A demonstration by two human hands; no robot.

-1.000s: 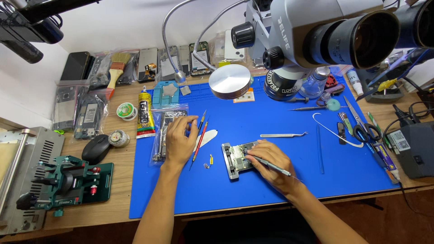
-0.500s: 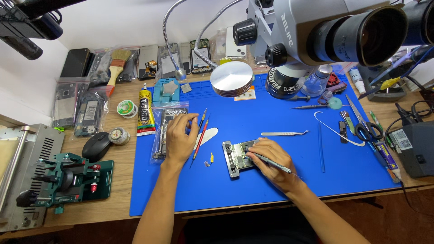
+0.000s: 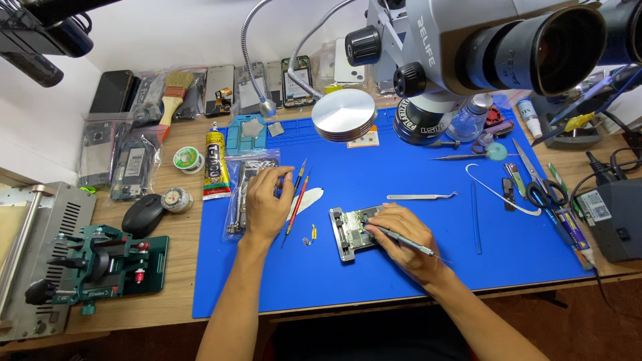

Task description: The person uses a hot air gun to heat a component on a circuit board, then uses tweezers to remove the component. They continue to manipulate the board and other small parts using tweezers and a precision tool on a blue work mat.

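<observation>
Two small loose parts [image 3: 309, 234] lie on the blue mat [image 3: 401, 274] at nine o'clock from the clamped circuit board [image 3: 353, 229], so the right hand [image 3: 403, 242] gripping the screwdriver [image 3: 399, 238] could slip and gouge the board, while the left hand [image 3: 266, 202], fingers spread flat on the bagged phone [image 3: 242, 194], might sweep them away.

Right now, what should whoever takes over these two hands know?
Left hand rests flat on a clear bag with a phone part, fingers beside the thin red tools on the blue mat.
Right hand holds a slim metal tool, tip on the small board in its metal holder.
Done: board sits in the holder.
Left: tip is on the board; finish not visible.
</observation>
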